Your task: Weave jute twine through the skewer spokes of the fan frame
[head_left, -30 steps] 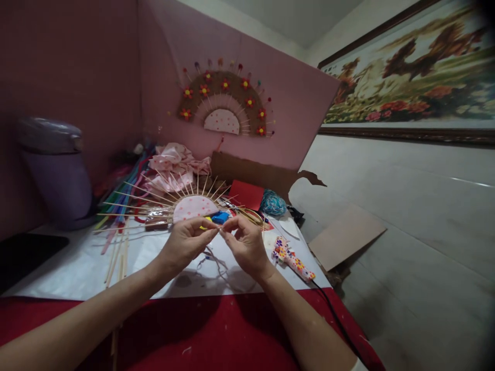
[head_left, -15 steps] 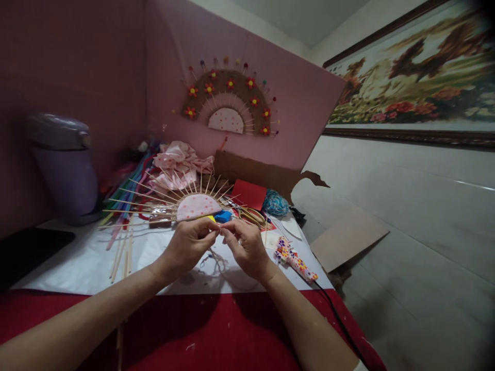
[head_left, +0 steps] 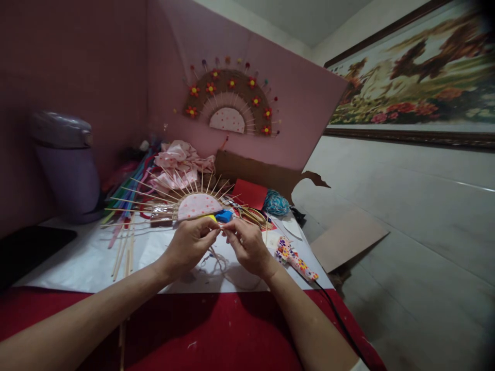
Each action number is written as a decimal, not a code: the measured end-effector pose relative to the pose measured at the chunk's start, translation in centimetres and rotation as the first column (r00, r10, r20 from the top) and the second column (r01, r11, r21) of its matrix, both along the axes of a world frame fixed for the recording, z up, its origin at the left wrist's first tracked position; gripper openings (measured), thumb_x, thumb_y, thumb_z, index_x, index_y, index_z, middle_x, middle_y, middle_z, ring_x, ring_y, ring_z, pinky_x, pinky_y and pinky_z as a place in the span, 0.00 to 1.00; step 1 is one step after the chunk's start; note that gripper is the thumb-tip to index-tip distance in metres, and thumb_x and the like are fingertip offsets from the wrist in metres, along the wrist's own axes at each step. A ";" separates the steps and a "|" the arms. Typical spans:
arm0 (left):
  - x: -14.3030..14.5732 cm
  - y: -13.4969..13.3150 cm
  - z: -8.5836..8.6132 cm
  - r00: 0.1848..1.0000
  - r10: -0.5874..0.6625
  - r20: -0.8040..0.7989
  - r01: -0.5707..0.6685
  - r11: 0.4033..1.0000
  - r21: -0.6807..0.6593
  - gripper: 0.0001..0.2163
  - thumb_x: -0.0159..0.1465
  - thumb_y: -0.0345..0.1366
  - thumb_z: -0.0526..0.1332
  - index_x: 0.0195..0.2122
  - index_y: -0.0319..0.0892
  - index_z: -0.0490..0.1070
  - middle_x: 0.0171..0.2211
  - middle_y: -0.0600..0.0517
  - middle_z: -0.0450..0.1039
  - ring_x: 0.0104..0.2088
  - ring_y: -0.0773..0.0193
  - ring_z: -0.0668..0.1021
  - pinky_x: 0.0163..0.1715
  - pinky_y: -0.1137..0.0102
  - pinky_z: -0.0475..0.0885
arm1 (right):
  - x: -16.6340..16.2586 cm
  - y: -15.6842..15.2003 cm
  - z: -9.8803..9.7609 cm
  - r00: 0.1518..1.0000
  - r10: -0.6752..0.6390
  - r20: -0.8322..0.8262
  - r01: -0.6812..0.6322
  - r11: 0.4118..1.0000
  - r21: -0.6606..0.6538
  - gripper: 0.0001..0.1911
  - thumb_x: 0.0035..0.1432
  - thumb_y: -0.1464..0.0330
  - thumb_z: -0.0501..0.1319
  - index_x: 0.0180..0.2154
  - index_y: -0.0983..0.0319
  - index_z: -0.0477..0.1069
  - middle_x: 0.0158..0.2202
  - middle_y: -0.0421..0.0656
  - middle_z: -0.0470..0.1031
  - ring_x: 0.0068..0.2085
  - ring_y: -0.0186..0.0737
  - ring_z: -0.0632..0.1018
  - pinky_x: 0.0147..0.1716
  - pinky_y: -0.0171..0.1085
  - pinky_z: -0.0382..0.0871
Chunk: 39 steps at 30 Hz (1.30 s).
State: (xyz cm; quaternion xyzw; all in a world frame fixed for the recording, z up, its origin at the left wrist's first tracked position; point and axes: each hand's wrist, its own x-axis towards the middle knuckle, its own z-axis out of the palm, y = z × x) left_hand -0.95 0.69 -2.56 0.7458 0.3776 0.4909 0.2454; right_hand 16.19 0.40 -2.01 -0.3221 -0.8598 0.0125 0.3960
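Observation:
My left hand (head_left: 190, 246) and my right hand (head_left: 249, 246) meet fingertip to fingertip above the white sheet. Both are closed in a pinch on a thin twine (head_left: 219, 262), whose loose strands trail down between and below them; the pinched bit is tiny and mostly hidden by the fingers. Just behind lies a half-round pad (head_left: 199, 206) in pink dotted cloth, with thin wooden sticks (head_left: 135, 203) fanning out from its curved edge. A blue piece (head_left: 223, 216) and a partly covered yellow one sit close to my fingertips.
Scissors (head_left: 251, 215), blue yarn (head_left: 276, 202), red card (head_left: 249, 194) and a flower-patterned glue gun (head_left: 296, 259) with a black cord lie to the right. Left are loose sticks (head_left: 127, 252), pipe cleaners (head_left: 129, 198) and a purple bottle (head_left: 69, 170). A decorated half-round piece (head_left: 232, 100) hangs behind.
The view has shifted very slightly. Both hands keep their pinch at nearly the same spot, and the things on the table stay where they were.

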 end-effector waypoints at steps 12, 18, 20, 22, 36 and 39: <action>0.8 -1.4 0.9 0.976 -0.141 0.163 0.182 0.945 -0.273 0.07 0.58 0.36 0.57 0.25 0.38 0.67 0.15 0.61 0.56 0.16 0.74 0.57 0.14 0.78 0.51 | 1.6 2.0 -0.3 0.890 -0.449 -0.075 0.452 0.892 0.029 0.09 0.59 0.73 0.46 0.31 0.61 0.62 0.27 0.43 0.68 0.30 0.41 0.70 0.32 0.38 0.63; 0.6 -1.0 1.1 0.937 -0.177 0.301 0.285 0.884 -0.369 0.11 0.59 0.42 0.57 0.28 0.39 0.66 0.14 0.63 0.52 0.14 0.75 0.54 0.13 0.78 0.48 | 0.7 0.4 0.0 0.959 -0.283 -0.017 0.283 0.959 -0.015 0.10 0.64 0.70 0.45 0.33 0.60 0.62 0.30 0.42 0.69 0.33 0.38 0.71 0.34 0.35 0.63; 0.5 -0.8 1.0 0.940 -0.165 0.297 0.270 0.894 -0.356 0.11 0.59 0.42 0.57 0.27 0.39 0.66 0.14 0.63 0.52 0.14 0.75 0.55 0.13 0.78 0.49 | -0.1 -0.2 -0.1 0.966 -0.258 0.017 0.258 0.965 -0.033 0.13 0.65 0.69 0.44 0.31 0.60 0.63 0.29 0.41 0.69 0.31 0.36 0.71 0.34 0.35 0.63; 0.5 -0.7 1.0 0.948 -0.146 0.283 0.244 0.905 -0.349 0.11 0.59 0.42 0.57 0.26 0.39 0.65 0.14 0.62 0.53 0.15 0.75 0.55 0.13 0.78 0.49 | -0.4 -0.5 -0.2 0.973 -0.232 0.013 0.233 0.972 -0.034 0.12 0.64 0.69 0.45 0.31 0.60 0.64 0.30 0.41 0.69 0.32 0.36 0.72 0.34 0.34 0.63; 0.5 -0.6 0.8 0.979 -0.115 0.166 0.158 0.946 -0.282 0.11 0.59 0.42 0.56 0.25 0.39 0.66 0.15 0.61 0.55 0.16 0.73 0.57 0.14 0.77 0.52 | -0.4 -0.4 -0.3 0.995 -0.101 0.012 0.099 0.992 0.081 0.07 0.63 0.72 0.49 0.38 0.62 0.65 0.34 0.45 0.71 0.36 0.40 0.72 0.36 0.37 0.65; 0.6 -0.8 0.9 0.978 -0.113 0.176 0.161 0.944 -0.288 0.11 0.59 0.41 0.56 0.26 0.39 0.66 0.15 0.61 0.54 0.16 0.73 0.57 0.15 0.77 0.53 | -0.4 -0.2 -0.4 0.992 -0.119 0.027 0.116 0.989 0.094 0.08 0.62 0.73 0.47 0.37 0.62 0.64 0.33 0.45 0.70 0.35 0.40 0.72 0.36 0.37 0.65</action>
